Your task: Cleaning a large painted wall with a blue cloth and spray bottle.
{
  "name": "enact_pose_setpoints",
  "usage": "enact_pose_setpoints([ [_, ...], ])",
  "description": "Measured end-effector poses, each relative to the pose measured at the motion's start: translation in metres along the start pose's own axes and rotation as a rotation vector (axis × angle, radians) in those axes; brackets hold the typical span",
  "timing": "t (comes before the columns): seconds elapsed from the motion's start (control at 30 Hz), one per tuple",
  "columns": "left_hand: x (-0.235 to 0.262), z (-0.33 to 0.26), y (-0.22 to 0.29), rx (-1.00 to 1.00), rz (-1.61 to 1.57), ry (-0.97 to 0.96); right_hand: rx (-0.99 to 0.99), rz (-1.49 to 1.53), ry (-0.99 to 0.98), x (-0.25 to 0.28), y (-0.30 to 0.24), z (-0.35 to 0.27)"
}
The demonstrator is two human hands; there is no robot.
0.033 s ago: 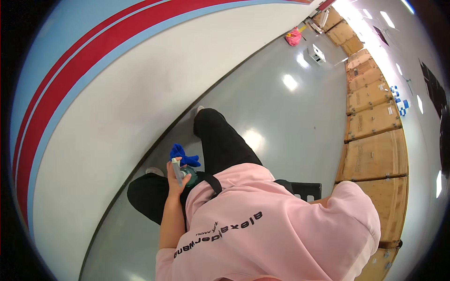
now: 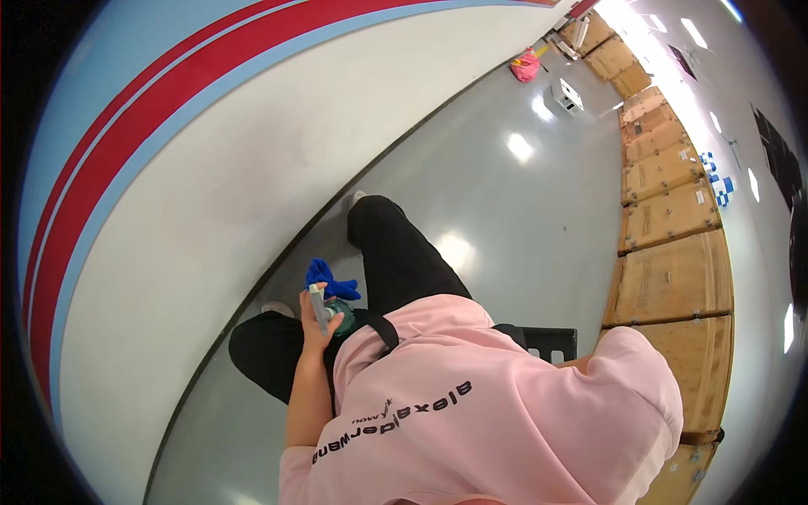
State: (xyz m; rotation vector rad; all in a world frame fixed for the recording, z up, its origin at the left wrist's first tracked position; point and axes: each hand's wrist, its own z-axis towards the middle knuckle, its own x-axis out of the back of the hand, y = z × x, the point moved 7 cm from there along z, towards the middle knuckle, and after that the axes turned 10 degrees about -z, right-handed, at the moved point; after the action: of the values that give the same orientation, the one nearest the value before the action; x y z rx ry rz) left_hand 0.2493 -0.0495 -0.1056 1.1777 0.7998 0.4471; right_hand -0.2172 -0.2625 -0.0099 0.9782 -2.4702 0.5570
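Note:
My left hand [image 2: 315, 330] is closed in front of my lap, above my bent left leg. In its grip is what looks like a spray bottle [image 2: 343, 318], with a translucent green body and a pale grey, flat-sided upper part running along the fingers. A blue cloth [image 2: 323, 276] bunches just beyond the fingertips, against the hand. Whether the fingers pinch the cloth too, I cannot tell. My right forearm shows only as a sliver beside the pink sleeve; the right hand itself is hidden behind my body.
Close on my left runs a white wall [image 2: 202, 194] with red and blue stripes. Large wooden crates [image 2: 673, 278] line the right side. A black slotted object [image 2: 552, 341] sits by my right hip. Far ahead on the grey floor are a pink bag [image 2: 525, 67] and a white box [image 2: 567, 97].

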Motion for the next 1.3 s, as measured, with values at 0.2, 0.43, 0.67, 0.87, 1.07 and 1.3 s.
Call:
enact_pose_setpoints([
  [0.2,-0.012,0.009,0.008,0.012,0.075,-0.117,-0.037,0.043,0.037,-0.009,0.001,-0.031],
  [0.43,-0.008,0.006,0.008,0.047,0.065,-0.122,-0.060,0.060,0.059,-0.020,-0.011,-0.054],
  [0.67,-0.002,-0.003,0.007,0.101,0.005,-0.035,-0.080,-0.021,0.032,-0.043,-0.043,-0.051],
  [0.87,-0.014,0.000,0.032,0.010,0.014,-0.027,0.726,-0.513,0.114,-0.081,-0.152,-0.050],
  [1.07,-0.037,0.006,0.078,0.022,-0.081,-0.083,1.774,-0.527,-0.498,-0.253,-0.252,-0.149],
  [1.3,-0.023,-0.005,0.079,0.044,-0.297,0.059,1.493,-0.164,-1.017,-0.361,-0.253,-0.114],
])
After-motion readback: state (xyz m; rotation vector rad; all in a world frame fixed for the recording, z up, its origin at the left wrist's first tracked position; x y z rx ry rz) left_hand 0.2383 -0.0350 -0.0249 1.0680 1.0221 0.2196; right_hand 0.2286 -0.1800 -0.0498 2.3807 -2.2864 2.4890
